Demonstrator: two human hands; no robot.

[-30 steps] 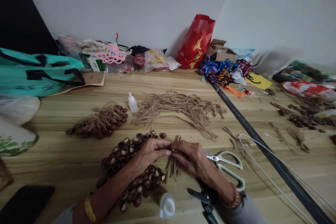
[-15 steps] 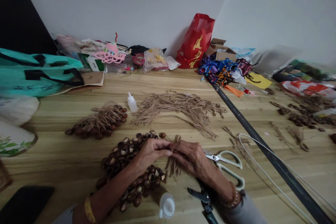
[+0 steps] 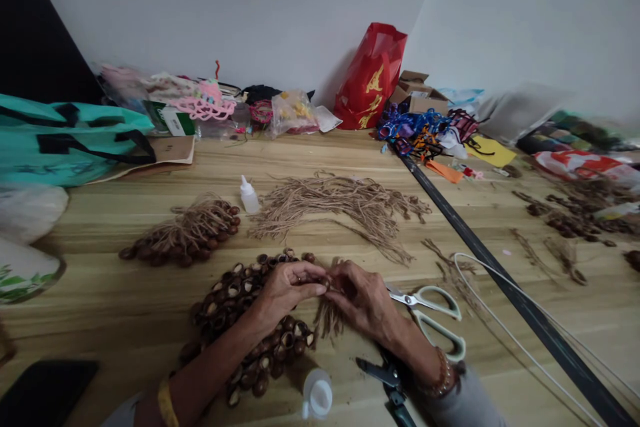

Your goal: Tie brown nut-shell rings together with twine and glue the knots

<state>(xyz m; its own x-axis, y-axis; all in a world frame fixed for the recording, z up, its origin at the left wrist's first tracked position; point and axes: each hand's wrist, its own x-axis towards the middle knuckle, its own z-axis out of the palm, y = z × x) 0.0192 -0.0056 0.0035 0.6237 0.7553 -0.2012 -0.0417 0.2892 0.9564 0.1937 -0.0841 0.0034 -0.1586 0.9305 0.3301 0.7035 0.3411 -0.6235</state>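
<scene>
Brown fibre strings lay in a short bundle [image 3: 329, 321] on the wooden table [image 3: 150, 320], just under the meeting place of two hands. Left hand [image 3: 290, 290] was narrow, with thumb and fingers pinched on a small brown piece [image 3: 326, 284], which was between the fingertips of both hands. Right hand [image 3: 364, 300] was bent, its fingers drawn near to the same piece; whether it gripped firmly, I cannot tell.

Left of the bundle, a heap of open shells [image 3: 233, 290] spread beneath the left forearm, so on that side the arm had the shells close along it. On the other side, scissors [image 3: 435, 310] pointed their blades to the right wrist, and a black hand tool [image 3: 387, 377] lay beside the right forearm. A white bottle [image 3: 318, 395] stood near the lower edge of the view, between the arms.

Beyond the hands, a strip of bare wood separated them from a long pile of strings [image 3: 340, 207]. A second bottle [image 3: 249, 195] stood at this pile's left end, and left of it lay shells with strings [image 3: 185, 235]. A black strip [image 3: 480, 243] crossed the table at right, with a white cord [image 3: 520, 303] looping over it
</scene>
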